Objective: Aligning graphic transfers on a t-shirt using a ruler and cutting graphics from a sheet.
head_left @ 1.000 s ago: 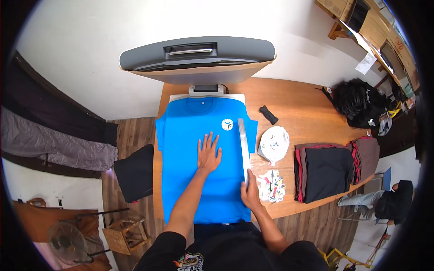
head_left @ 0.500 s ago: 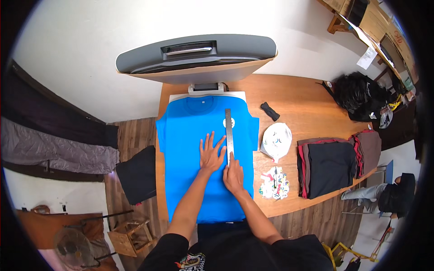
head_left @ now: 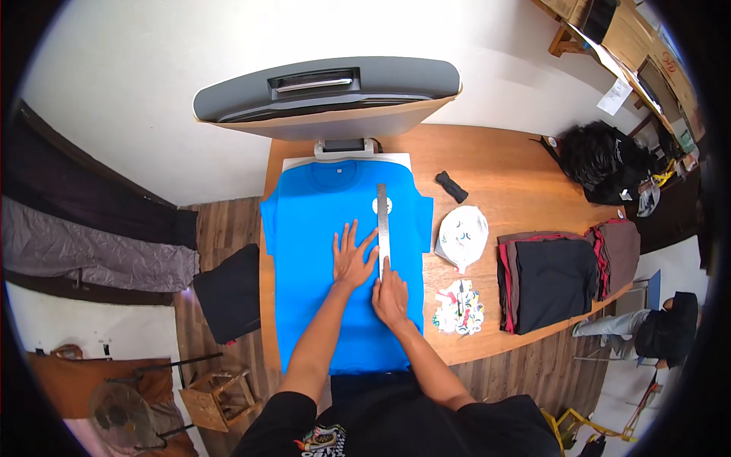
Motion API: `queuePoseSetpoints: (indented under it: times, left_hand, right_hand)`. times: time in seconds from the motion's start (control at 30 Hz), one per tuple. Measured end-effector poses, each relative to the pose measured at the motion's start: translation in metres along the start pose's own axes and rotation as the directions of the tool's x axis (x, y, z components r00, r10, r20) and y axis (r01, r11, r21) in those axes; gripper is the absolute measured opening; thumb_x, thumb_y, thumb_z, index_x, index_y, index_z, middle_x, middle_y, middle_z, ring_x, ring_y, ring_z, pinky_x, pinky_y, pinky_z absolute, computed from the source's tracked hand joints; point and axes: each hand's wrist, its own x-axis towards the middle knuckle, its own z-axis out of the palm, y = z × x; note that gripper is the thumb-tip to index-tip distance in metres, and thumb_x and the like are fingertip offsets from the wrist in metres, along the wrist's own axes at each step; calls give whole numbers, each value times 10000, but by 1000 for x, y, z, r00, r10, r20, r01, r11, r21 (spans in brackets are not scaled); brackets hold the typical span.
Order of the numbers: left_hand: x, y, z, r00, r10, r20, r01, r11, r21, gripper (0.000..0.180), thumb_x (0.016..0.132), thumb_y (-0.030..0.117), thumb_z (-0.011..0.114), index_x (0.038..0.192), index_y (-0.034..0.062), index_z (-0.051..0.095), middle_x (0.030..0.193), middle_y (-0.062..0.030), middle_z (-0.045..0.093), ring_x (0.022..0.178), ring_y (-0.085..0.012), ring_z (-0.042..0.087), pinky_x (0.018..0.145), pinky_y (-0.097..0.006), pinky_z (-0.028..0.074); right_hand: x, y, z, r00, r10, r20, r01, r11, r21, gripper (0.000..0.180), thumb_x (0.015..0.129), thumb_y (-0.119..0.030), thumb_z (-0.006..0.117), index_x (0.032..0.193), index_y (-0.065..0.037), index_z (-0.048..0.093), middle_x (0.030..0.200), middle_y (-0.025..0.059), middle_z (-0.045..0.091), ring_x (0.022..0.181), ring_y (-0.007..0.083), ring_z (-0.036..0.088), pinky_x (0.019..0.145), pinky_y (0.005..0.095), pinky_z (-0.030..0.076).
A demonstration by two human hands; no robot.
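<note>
One blue shirt (head_left: 308, 259) lies flat on the bench (head_left: 502, 167) in front of you, its collar toward the press (head_left: 327, 95). The press stands raised beyond it, and the edge of a white plate (head_left: 397, 158) shows past the collar. Your left hand (head_left: 351, 263) is wide, palm down on the shirt, fingers spread; its index finger and thumb reach the near side of the ruler (head_left: 383, 217), though you cannot be credited with contact, as I cannot tell. Your right hand (head_left: 391, 298) is closed on the ruler's lower end, index finger extended along it. The ruler lies lengthwise on the shirt, its upper part crossing the round white print (head_left: 389, 206) on the chest, so the print's middle is hidden.

To the right of the shirt you have, from far to near, a black bundle (head_left: 451, 187), a rounded white bundle (head_left: 461, 234) and a pile of printed cutouts (head_left: 457, 311). Further right are folded dark garments (head_left: 556, 282); a black bag (head_left: 598, 164) sits beyond them. A seated person (head_left: 661, 331) is at far right.
</note>
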Motion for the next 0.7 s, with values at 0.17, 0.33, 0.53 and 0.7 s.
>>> queuePoseSetpoints:
  times: [0.17,0.33,0.53,0.7]
  left_hand:
    - [-5,-5,8,1000,-9,-9,9,1000,-4,481,1042,478,486,1515,391,498,1678,-158,239,1564,-360,165,1255,-567,42]
    - [0,-1,4,1000,-7,7,7,1000,-9,482,1042,486,482,1515,392,497,1680,-160,234,1563,-367,161,1254,-570,44]
    - [-4,-5,9,1000,3,-20,-3,1000,1,483,1040,490,483,1513,392,500,1681,-161,229,1564,-370,157,1252,-574,45]
    - [-3,-2,4,1000,-8,-4,8,1000,-8,480,1038,494,486,1507,394,507,1682,-158,228,1564,-369,156,1253,-574,44]
  right_hand:
    - [-2,0,-4,999,-8,35,7,1000,18,619,986,-125,538,1531,78,323,994,238,580,870,385,564,744,505,394]
    - [0,-5,-20,999,15,52,-19,997,75,624,989,-123,533,1539,72,312,1010,243,576,882,392,562,764,508,399]
    - [-5,-5,-17,998,19,57,-23,997,72,624,989,-120,534,1541,69,311,1006,239,573,882,392,557,769,507,399]
    - [-5,-6,-20,999,5,43,-9,997,79,625,987,-121,537,1538,75,315,998,235,571,878,386,553,767,502,398]
